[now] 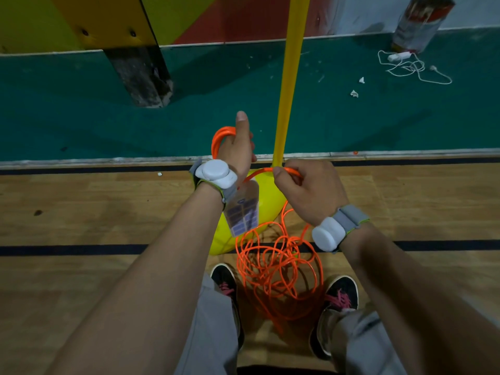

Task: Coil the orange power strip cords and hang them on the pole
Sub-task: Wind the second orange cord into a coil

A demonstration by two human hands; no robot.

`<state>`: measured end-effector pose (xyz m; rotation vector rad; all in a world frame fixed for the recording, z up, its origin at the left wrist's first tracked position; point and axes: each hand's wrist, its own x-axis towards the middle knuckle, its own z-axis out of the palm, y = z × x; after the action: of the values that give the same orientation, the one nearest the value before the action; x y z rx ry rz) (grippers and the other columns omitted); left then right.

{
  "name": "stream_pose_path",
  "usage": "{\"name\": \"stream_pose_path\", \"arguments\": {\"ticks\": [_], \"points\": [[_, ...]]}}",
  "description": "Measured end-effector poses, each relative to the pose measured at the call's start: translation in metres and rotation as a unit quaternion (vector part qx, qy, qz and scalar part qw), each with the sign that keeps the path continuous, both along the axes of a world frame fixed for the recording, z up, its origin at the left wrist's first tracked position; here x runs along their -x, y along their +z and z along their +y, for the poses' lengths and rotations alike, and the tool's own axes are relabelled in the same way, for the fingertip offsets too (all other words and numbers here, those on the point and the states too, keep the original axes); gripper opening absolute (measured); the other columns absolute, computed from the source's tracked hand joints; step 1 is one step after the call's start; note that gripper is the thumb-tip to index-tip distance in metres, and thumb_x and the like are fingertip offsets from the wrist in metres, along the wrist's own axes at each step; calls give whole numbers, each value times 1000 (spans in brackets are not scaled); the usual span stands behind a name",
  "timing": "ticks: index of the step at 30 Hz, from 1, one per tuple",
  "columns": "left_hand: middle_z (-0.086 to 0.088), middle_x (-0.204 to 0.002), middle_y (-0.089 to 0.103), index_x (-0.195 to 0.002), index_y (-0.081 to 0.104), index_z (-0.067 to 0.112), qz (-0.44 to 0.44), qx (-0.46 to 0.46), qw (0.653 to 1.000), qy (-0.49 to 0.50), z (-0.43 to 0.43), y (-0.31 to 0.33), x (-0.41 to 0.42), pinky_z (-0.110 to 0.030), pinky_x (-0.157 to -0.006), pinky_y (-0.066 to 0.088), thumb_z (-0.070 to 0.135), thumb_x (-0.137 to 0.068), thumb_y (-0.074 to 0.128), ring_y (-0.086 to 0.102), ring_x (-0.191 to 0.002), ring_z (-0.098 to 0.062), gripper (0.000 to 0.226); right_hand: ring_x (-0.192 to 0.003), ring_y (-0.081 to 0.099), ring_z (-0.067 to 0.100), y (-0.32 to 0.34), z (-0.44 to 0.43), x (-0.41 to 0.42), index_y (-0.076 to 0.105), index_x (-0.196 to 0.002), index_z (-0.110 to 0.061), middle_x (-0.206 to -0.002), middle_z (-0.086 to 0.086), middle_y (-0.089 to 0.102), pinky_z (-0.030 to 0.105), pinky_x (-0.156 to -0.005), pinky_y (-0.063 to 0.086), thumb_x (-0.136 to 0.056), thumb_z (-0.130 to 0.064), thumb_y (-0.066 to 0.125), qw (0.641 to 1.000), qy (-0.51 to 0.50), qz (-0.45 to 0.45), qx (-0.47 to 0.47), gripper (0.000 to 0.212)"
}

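Bare forearms [167,253]. Grey strap [230,192] with a white round pod [215,171] on the wrist behind the left hand [238,150], same behind the right hand [311,190]. Grey trousers [213,334], black shoes [341,289] with white soles [321,339], pink laces [339,300].

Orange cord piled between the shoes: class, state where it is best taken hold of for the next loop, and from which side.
Probably pinch the single strand rising from the orange cord pile toward the right hand, coming from the right. It hangs free of the tangled loops, and the left hand is busy holding the coil.
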<state>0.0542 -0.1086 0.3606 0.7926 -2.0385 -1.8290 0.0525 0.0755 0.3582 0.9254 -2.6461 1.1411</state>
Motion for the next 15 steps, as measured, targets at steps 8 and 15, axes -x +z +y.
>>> {"name": "stream_pose_path", "arguments": {"ticks": [8,15], "points": [[-8,-76,59,-86,60,15,-69,-113,985,-107,9,-4,0,-48,-82,47,100,-71,35,55,-73,-28,90,-59,48,26,8,2,-5,56,-83,-22,-59,-3,47,47,-56,41,-100,-37,52,997,28,31,59,24],[-34,-104,63,-96,63,2,-153,-137,956,-211,8,-20,2,-59,-112,47,117,-52,38,58,-99,-37,126,-71,56,29,8,3,-5,57,-99,-19,-75,-10,54,43,-62,42,-109,-41,47,996,27,59,55,26]]}}
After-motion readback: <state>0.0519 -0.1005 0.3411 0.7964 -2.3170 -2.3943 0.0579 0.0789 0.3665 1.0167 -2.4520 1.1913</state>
